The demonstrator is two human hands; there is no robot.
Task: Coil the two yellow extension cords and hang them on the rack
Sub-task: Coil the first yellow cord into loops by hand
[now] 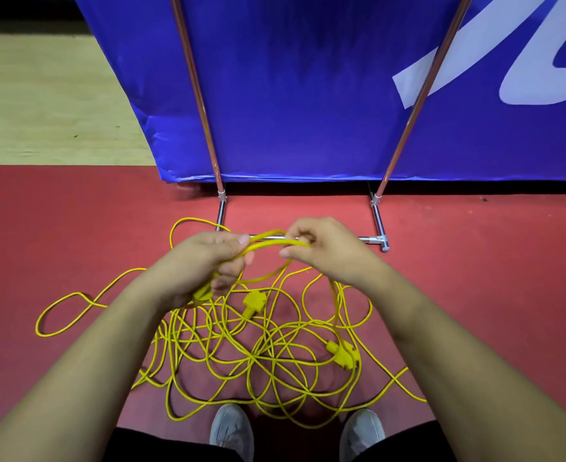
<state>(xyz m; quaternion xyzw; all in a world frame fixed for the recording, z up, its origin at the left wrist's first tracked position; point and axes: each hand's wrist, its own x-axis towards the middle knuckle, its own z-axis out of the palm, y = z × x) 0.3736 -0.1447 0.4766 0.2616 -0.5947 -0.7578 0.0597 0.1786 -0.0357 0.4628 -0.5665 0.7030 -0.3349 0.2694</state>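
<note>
A tangled heap of yellow extension cord [241,348] lies on the red floor in front of my feet, with loops trailing out to the left and right. My left hand [208,261] grips one cord near its plug end, the plug showing just below the palm. My right hand [321,248] pinches the same cord a short way along, and the stretch between the hands is raised above the heap. Two more yellow plugs [255,303] [341,355] rest in the tangle. The metal rack [379,225] stands just beyond my hands, its two poles rising upward.
A blue banner [308,95] with white lettering stands behind the rack. Pale wooden floor [41,101] lies at the far left. My two grey shoes [231,431] stand at the near edge of the cord heap.
</note>
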